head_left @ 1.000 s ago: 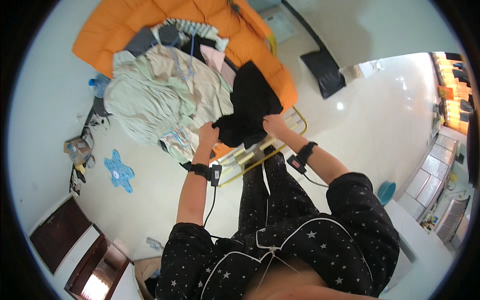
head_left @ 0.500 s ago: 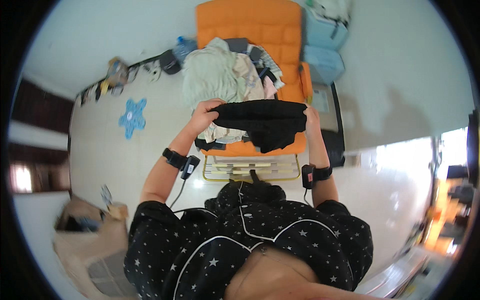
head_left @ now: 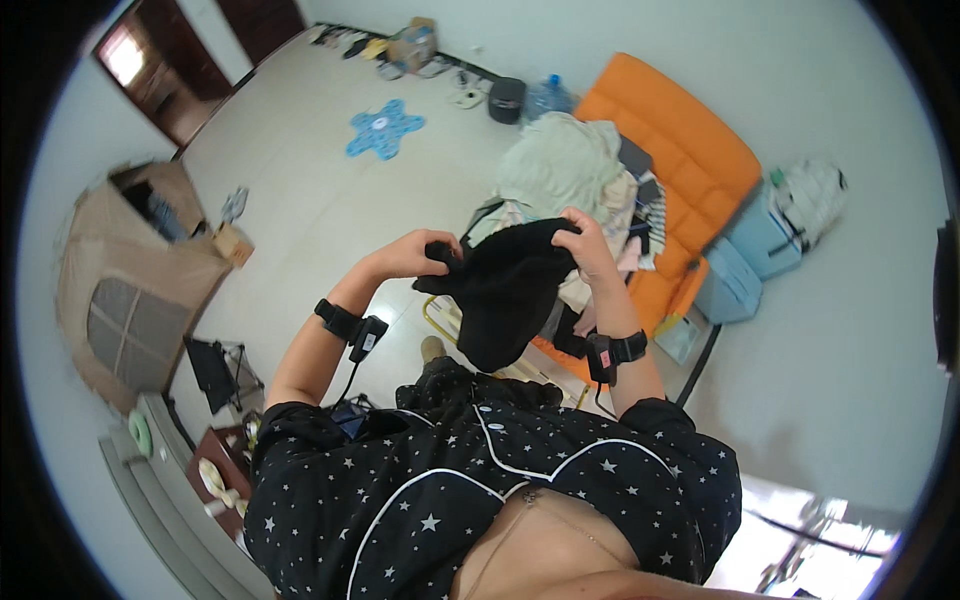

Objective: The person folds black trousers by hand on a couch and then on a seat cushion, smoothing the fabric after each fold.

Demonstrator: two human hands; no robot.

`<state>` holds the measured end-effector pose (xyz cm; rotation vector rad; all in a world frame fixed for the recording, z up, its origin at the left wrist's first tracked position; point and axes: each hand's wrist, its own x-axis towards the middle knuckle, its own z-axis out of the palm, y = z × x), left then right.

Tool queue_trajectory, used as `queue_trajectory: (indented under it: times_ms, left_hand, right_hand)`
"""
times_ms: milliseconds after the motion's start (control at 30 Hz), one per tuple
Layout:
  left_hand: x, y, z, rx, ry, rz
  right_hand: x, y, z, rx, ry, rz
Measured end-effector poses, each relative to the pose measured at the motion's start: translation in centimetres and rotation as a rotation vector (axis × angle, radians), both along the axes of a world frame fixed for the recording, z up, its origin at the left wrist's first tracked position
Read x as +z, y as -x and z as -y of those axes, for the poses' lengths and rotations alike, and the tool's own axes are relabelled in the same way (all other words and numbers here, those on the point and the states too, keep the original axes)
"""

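Observation:
A black cloth garment (head_left: 508,290) hangs in front of me, its lower part drooping toward my body. My left hand (head_left: 415,256) is closed on one upper corner. The opposite upper corner is pinched by my right hand (head_left: 588,245), which is a little higher. The garment's exact kind is unclear from its folds. Just beyond it lies a heap of clothes (head_left: 560,165), with a pale green piece on top and white, pink, striped and dark ones around it. The heap rests on an orange padded lounge chair (head_left: 672,130).
Light blue boxes (head_left: 728,285) stand beside the chair at the right wall. A blue star-shaped mat (head_left: 385,128) lies on the floor ahead. To the left are a tan tent (head_left: 140,300), a small cardboard box (head_left: 232,245) and a black folding stool (head_left: 215,375).
My view has turned left, so the chair and clothes now sit to the right. The garment, stretched wide between my hands before, now sags with my hands closer together.

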<state>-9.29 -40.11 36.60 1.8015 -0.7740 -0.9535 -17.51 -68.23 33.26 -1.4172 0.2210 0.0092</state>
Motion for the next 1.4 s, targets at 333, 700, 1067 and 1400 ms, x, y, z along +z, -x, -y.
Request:
queue_trajectory:
  times_ms: [333, 700, 1067, 1400]
  left_hand:
    - [-6.1, 1.4, -13.3, 0.610, -0.447, 0.508]
    - [-7.2, 1.5, -31.7, 0.775, -0.191, 0.438]
    - [-5.1, 0.7, -42.3, 0.876, -0.141, 0.426]
    - [-3.8, -1.6, -52.0, 1.306, -0.005, 0.365]
  right_hand:
    - [-4.7, -9.8, -11.9, 0.647, 0.103, 0.007]
    - [-8.3, -19.2, -29.2, 1.029, 0.279, -0.037]
    - [-10.9, -27.6, -43.7, 1.161, 0.800, 0.235]
    - [-7.5, -37.2, -57.3, 1.396, -0.046, 0.025]
